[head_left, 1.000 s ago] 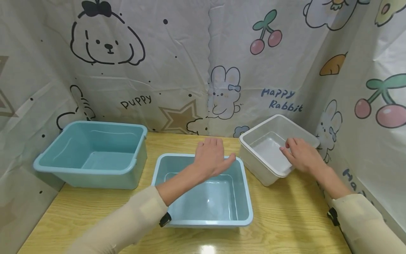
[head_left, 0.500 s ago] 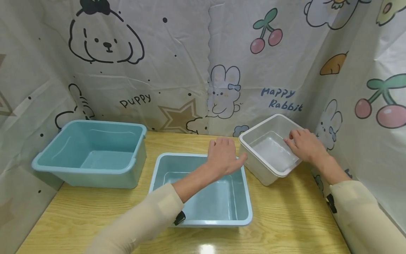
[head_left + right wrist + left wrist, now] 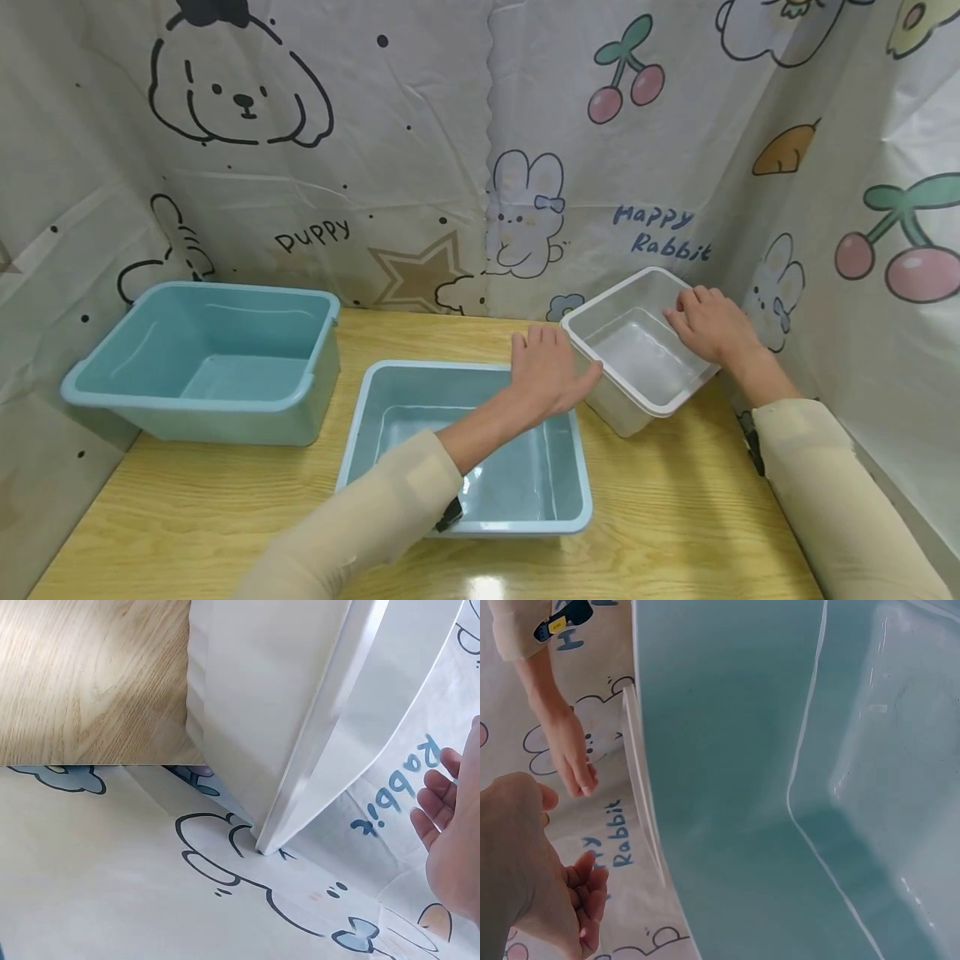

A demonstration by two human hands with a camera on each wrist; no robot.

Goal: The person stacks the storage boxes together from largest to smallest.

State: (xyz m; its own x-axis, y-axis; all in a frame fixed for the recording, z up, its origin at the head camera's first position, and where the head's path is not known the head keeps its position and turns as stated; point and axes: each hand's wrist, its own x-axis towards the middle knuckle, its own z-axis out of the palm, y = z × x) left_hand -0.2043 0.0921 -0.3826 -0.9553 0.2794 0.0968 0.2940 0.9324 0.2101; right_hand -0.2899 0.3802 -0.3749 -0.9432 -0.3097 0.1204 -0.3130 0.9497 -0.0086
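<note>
My left hand (image 3: 551,371) hovers over the back right corner of a light blue plastic bin (image 3: 583,475), its thumb spread toward the white bin. In the left wrist view, the fingers of this left hand (image 3: 532,862) are loosely bent with nothing in them, beyond the rim of the blue bin (image 3: 720,750). Above the right side of the white bin (image 3: 622,421) is my right hand (image 3: 712,329), palm down. The right wrist view shows the right hand (image 3: 454,817) with relaxed fingers, apart from the white bin (image 3: 277,690) and holding nothing.
A teal bin (image 3: 232,429) stands at the back left of the wooden table (image 3: 187,508). Printed curtains (image 3: 420,167) enclose the back and both sides. The white bin is set at an angle near the right curtain (image 3: 847,350).
My left hand has moved right, from over the middle bin's back rim toward the white bin. My right hand has shifted farther back above the white bin. The bins stay in place.
</note>
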